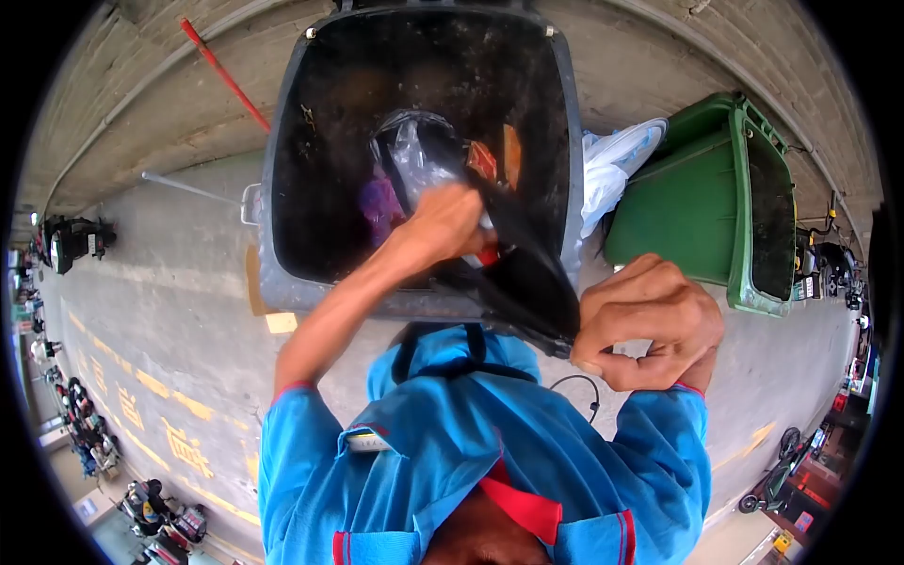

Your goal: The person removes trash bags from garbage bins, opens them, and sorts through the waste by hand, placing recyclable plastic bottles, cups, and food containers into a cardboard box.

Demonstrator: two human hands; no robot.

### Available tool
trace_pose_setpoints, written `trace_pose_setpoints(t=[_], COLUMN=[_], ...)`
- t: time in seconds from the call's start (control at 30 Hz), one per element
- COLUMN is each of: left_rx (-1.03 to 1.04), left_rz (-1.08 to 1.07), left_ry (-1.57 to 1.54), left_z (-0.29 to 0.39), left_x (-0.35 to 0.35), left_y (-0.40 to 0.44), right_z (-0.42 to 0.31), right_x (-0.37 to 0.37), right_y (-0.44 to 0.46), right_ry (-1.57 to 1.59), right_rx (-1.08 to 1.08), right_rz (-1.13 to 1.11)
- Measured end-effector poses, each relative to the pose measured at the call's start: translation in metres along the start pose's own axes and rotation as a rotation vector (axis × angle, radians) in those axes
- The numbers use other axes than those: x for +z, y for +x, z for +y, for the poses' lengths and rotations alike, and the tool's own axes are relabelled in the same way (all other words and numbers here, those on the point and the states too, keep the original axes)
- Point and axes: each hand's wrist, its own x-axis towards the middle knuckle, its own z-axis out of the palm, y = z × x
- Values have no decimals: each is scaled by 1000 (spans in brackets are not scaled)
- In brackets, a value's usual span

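My right hand (pixel 650 325) is closed, gripping the edge of a black plastic bag (pixel 537 278) outside the front rim of a dark grey wheeled bin (pixel 424 299). The bag stretches from there over the rim towards my left hand (pixel 443 221). That hand is a slightly blurred fist over the bin's mouth, and what its fingers hold is hidden. Clear crumpled plastic (pixel 412 155) shows just beyond it. Something red (pixel 487 254) peeks out below the knuckles. Deeper inside the bin are a purple bag (pixel 377 202), a red-orange packet (pixel 482 160) and a brown strip (pixel 511 155).
A green wheeled bin (pixel 678 198) stands tilted at the right, with a pale plastic bag (pixel 612 169) between the bins. Against the back wall leans a red pole (pixel 226 75). A metal rod (pixel 188 188) reaches the grey bin's side handle. Motorbikes (pixel 155 513) are parked around the edges.
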Motion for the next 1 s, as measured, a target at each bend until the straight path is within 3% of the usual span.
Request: trace_pose_setpoints(t=[0.07, 0.17, 0.23, 0.37, 0.5, 0.83, 0.9, 1.0], left_rx=[43, 160, 119, -137, -289, -381, -322, -188], left_rz=[15, 123, 354, 391, 592, 950, 1177, 1228], left_ry=[-12, 262, 172, -15, -569, -920, -692, -890], left_z=[-5, -9, -6, -12, -64, -133, -130, -120], left_x=[9, 6, -2, -52, -69, -65, -66, -72], left_y=[-1, -4, -11, -45, -81, -160, -163, -163], right_z=[1, 2, 4, 13, 15, 27, 28, 24], right_x=[2, 0, -4, -5, -5, -2, -2, -3], right_y=[-3, -9, -13, -17, -15, 5, 9, 10], right_ry=[20, -15, 24, -3, -3, -36, -23, 14], right_rx=[-24, 4, 27, 23, 56, 115, 93, 71], right_rz=[-16, 17, 90, 160, 202, 220, 195, 131])
